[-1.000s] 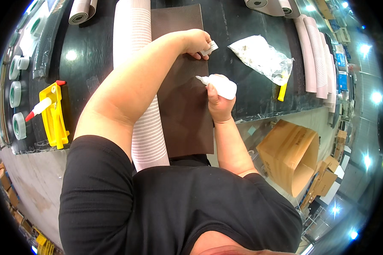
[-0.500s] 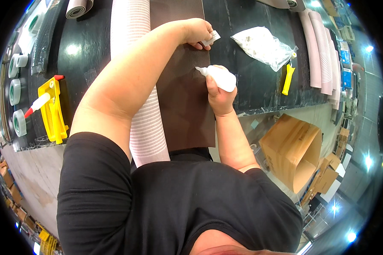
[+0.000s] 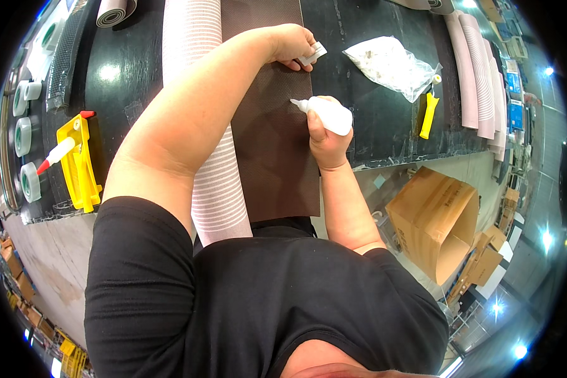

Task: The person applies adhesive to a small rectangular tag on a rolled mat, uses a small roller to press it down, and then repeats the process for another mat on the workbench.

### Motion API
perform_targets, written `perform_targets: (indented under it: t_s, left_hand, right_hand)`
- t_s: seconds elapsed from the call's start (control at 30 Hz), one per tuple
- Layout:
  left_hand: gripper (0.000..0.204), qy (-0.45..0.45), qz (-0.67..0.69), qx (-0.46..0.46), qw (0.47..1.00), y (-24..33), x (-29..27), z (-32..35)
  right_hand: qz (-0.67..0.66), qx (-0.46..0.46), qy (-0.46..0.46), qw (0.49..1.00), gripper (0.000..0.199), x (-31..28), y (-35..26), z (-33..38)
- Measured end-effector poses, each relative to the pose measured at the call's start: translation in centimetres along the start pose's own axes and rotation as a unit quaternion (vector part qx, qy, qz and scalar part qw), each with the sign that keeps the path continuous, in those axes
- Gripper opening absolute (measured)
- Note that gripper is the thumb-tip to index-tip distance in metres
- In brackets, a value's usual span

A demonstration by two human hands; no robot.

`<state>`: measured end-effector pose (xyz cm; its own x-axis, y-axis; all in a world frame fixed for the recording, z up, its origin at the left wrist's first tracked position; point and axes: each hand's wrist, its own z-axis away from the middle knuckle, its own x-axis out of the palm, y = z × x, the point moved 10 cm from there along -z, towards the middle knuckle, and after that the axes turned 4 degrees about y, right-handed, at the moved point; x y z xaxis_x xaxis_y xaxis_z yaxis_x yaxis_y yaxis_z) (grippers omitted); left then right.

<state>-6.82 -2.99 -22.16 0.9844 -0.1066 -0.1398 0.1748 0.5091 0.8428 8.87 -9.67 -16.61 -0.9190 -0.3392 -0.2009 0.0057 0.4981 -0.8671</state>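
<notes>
Brown textured sheet (image 3: 277, 126) lies flat on the black worktable (image 3: 126, 82), running from the person's body to the far edge, w/ a pink-and-white striped sheet (image 3: 201, 126) just beside it on the left, partly under the left forearm.

Change vs a sec ago: the white glue bottle (image 3: 326, 113) has shifted a bit toward the person along the sheet's right edge, nozzle kept at that edge; the left hand hasn't moved from its spot further up. Looks like a glue line being run down the edge, judging by that travel.

Left hand (image 3: 293, 45) rests on the sheet's right edge near the far end, fingers pinching a small pale scraper-like piece (image 3: 313, 54). Right hand (image 3: 326, 140) is clenched round the bottle, nozzle tip touching or just above the sheet – can't tell which.

Nearby: clear plastic bag (image 3: 390, 63) and yellow-handled tool (image 3: 428, 113) to the right, yellow jig (image 3: 75, 164) w/ a red-tipped marker and tape rolls (image 3: 24, 135) to the left, open cardboard box (image 3: 435, 220) on the floor.
</notes>
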Motion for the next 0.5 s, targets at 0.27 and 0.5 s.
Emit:
perform_targets:
  t_s: [0.27, 0.5]
  left_hand:
    - [0.022, 0.009, 0.002, -0.001, 1.0, -0.36, -0.17, -0.42]
    - [0.022, 0.011, 0.003, 0.002, 1.0, -0.37, -0.22, -0.44]
  right_hand:
    - [0.016, -0.003, 0.006, 1.0, 0.018, -0.24, 0.65, 0.42]
    - [0.027, 0.006, 0.009, 1.0, 0.019, -0.47, 0.56, 0.51]
